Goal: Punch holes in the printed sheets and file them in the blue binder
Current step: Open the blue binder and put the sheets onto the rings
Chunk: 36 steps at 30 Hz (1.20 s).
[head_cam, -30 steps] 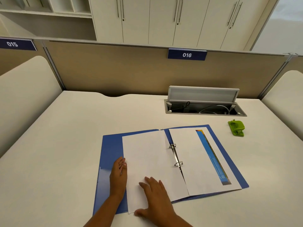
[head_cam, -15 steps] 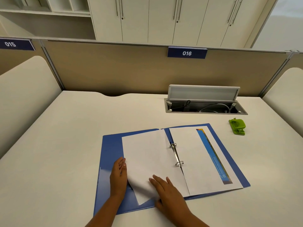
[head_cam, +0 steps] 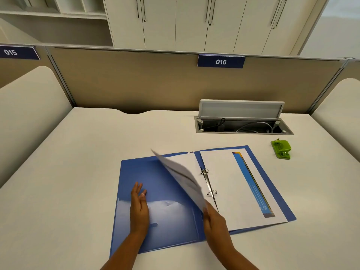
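The blue binder [head_cam: 155, 176] lies open on the desk, its two metal rings [head_cam: 208, 182] along the spine. A printed sheet with a blue stripe [head_cam: 229, 184] lies on the right half. My right hand [head_cam: 214, 223] pinches the near edge of a white sheet [head_cam: 181, 174] that stands lifted and tilted over the rings. My left hand [head_cam: 139, 207] rests flat on the bare left cover, fingers apart. A green hole punch [head_cam: 281, 149] sits on the desk to the right of the binder.
An open cable box [head_cam: 243, 126] with a raised lid is set into the desk [head_cam: 87, 162] behind the binder. A beige partition with the tag 016 [head_cam: 221, 61] closes off the back. Curved side panels stand at left and right.
The white sheet lay flat on the left half; my right hand has lifted it and swung it up toward the rings. The left cover is now bare.
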Each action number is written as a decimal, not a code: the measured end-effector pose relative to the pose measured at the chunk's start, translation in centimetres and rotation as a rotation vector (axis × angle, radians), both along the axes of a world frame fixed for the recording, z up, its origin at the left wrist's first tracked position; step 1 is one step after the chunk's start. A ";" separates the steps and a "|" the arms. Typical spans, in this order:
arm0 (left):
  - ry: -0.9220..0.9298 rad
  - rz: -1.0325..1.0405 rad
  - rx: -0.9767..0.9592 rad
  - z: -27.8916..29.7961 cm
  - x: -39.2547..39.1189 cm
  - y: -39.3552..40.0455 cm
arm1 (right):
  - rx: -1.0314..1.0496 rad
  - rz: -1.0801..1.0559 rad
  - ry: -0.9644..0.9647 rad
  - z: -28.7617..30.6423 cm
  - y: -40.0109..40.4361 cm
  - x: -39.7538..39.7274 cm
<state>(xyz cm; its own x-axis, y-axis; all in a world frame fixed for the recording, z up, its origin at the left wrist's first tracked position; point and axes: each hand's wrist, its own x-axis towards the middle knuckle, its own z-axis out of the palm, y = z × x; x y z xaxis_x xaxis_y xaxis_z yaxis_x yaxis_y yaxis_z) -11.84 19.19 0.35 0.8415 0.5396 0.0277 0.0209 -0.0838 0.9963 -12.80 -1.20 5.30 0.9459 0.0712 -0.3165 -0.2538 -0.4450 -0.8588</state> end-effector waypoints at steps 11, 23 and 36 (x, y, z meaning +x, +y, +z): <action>-0.002 -0.017 0.176 -0.2 0.1 -0.3 | -0.008 -0.546 -0.118 0.5 -4.0 1.1; 0.052 -0.031 0.137 -0.2 -0.1 -0.4 | 0.073 -0.739 -0.090 0.4 -7.0 2.1; 0.074 -0.028 0.131 -0.2 -0.2 -0.4 | 0.084 -0.789 -0.077 0.7 -7.3 1.9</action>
<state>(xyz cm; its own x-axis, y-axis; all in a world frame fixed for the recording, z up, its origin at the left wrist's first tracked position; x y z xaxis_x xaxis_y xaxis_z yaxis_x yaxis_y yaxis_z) -12.03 18.74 0.20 0.8586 0.5116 0.0338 0.0897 -0.2148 0.9725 -10.88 -8.51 5.99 0.7460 -0.6081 -0.2714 -0.4056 -0.0917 -0.9094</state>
